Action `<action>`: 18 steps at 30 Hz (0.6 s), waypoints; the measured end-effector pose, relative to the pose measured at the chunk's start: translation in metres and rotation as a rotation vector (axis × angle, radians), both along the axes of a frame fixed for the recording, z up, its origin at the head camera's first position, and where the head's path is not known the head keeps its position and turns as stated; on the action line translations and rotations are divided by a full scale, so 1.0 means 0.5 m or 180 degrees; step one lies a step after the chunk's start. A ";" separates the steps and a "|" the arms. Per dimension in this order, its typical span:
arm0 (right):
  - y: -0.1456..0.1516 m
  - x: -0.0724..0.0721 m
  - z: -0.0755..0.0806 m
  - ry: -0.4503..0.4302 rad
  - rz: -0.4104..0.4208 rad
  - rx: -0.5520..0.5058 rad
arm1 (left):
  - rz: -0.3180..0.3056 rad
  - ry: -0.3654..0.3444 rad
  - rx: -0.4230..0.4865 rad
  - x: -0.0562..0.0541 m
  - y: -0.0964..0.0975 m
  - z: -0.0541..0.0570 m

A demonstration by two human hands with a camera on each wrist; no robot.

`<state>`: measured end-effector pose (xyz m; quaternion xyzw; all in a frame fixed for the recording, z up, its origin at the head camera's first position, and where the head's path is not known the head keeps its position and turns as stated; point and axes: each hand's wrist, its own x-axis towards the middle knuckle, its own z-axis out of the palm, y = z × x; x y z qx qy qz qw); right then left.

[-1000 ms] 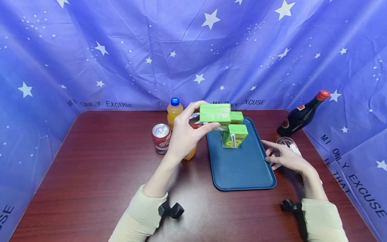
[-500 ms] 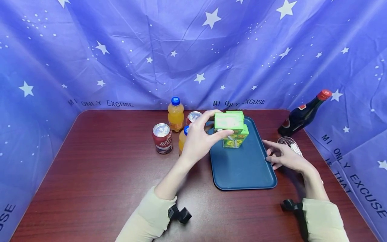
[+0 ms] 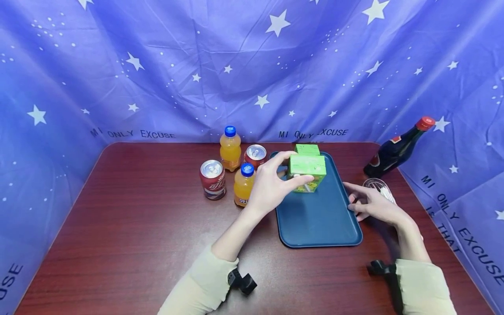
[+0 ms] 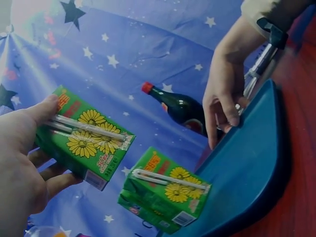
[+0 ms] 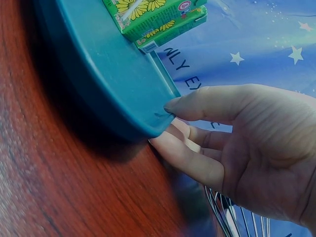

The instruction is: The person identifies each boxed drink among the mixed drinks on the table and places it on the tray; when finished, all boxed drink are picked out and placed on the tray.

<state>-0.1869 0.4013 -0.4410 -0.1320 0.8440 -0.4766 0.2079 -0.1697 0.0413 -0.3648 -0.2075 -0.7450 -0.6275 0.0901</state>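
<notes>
My left hand [image 3: 271,181] pinches a green drink carton [image 4: 86,138] with yellow flowers and a straw on its side, thumb on one side and fingers on the other. It is held above the blue tray [image 3: 319,225]. Just below it, a second, similar carton [image 4: 165,192] stands on the tray, mostly hidden in the head view. The top of another carton [image 3: 308,149] shows behind. My right hand [image 3: 372,203] grips the tray's right edge, the thumb [image 5: 192,103] on the rim and fingers underneath.
Left of the tray stand two orange drink bottles [image 3: 230,148] with blue caps and two red cans [image 3: 213,179]. A dark bottle [image 3: 397,151] with a red cap leans at the back right. Near the right hand lies something of looped thin wire [image 3: 379,187].
My left hand has moved right and lowered with the carton, from beside the tray to over the carton standing there. The right hand keeps its grip on the tray edge.
</notes>
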 end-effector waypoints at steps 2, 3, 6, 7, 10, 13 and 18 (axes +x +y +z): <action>0.000 0.000 0.000 -0.0010 -0.0008 0.0009 | 0.0025 -0.0026 -0.0075 0.000 0.006 -0.007; 0.000 0.000 0.000 -0.0017 -0.0012 0.0011 | 0.0045 -0.0036 -0.0124 0.001 0.009 -0.010; 0.000 0.001 0.000 -0.0023 -0.0016 0.0024 | 0.0105 -0.0091 -0.0266 0.000 0.017 -0.023; 0.001 0.001 -0.001 -0.0027 -0.0016 0.0026 | 0.0122 -0.0114 -0.0313 0.000 0.020 -0.027; 0.001 0.001 -0.002 -0.0027 -0.0007 0.0013 | 0.0193 -0.0193 -0.0439 0.000 0.028 -0.038; 0.002 0.000 -0.002 -0.0029 -0.0002 -0.0012 | 0.0241 -0.0255 -0.0509 0.000 0.037 -0.049; 0.001 -0.001 -0.002 -0.0034 -0.0006 -0.0013 | 0.0287 -0.0328 -0.0576 0.001 0.054 -0.067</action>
